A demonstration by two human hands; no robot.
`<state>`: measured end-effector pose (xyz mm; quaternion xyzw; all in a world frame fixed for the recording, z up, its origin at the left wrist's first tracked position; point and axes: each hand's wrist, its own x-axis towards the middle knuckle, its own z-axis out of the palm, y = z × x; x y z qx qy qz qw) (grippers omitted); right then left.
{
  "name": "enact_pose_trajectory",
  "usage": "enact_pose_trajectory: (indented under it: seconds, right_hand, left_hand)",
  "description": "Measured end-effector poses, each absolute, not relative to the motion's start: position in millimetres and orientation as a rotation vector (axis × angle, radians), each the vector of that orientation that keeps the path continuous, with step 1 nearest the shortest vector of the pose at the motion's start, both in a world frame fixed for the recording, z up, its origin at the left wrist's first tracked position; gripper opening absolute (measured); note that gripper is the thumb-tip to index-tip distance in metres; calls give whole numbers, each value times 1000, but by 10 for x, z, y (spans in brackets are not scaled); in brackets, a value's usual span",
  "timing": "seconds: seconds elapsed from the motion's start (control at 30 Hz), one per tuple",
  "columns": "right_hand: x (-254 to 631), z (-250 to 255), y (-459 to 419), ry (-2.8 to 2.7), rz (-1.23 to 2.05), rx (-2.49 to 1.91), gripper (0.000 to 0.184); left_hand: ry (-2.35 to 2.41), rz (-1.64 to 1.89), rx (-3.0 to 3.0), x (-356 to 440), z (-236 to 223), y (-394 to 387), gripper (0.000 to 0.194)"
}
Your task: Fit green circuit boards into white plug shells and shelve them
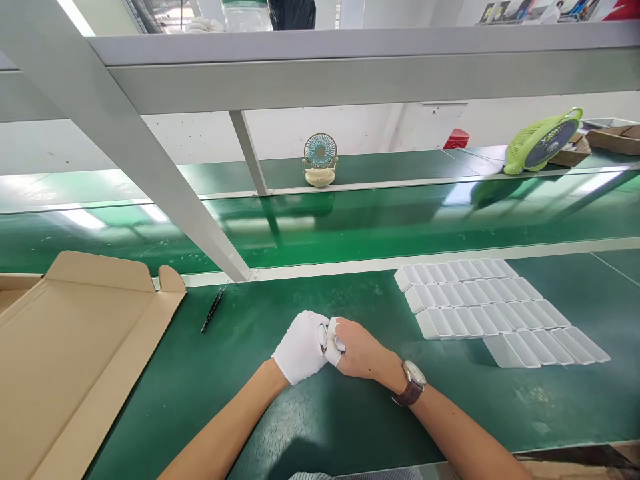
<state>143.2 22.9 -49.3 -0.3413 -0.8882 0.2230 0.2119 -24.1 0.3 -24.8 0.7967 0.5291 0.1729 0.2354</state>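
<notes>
The fingers of the white-gloved left hand (301, 348) and of the right hand (354, 350), bare but for white fingertip covers, are curled closed and meet around a small, pale, mostly hidden object (323, 336) above the dark green tabletop (200, 393). The right wrist wears a brown-strapped round watch (415, 375), its dial too small to read. Beyond lie white compartmented plastic trays (480, 323) to the right, slim black tweezers (213, 309) beside an open brown cardboard box (85, 340) to the left, and, farthest, a small cream-and-teal fan (320, 159).
</notes>
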Motion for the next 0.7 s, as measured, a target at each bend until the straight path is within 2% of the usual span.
enact_pose_trajectory:
  seconds: [0.27,0.5,0.7]
  right_hand:
    - [1480,-407,238,-2658,432,-897,26]
    - [1466,-472,227,-2544,699,-894,26]
    - [1467,-519,207,-2506,722,-851,19]
  left_hand:
    - [1505,412,2423,-264,-326,12,23]
    - [1519,460,2417,-285,-369,-27,26]
    - [1459,534,2302,-314,-375,1,34]
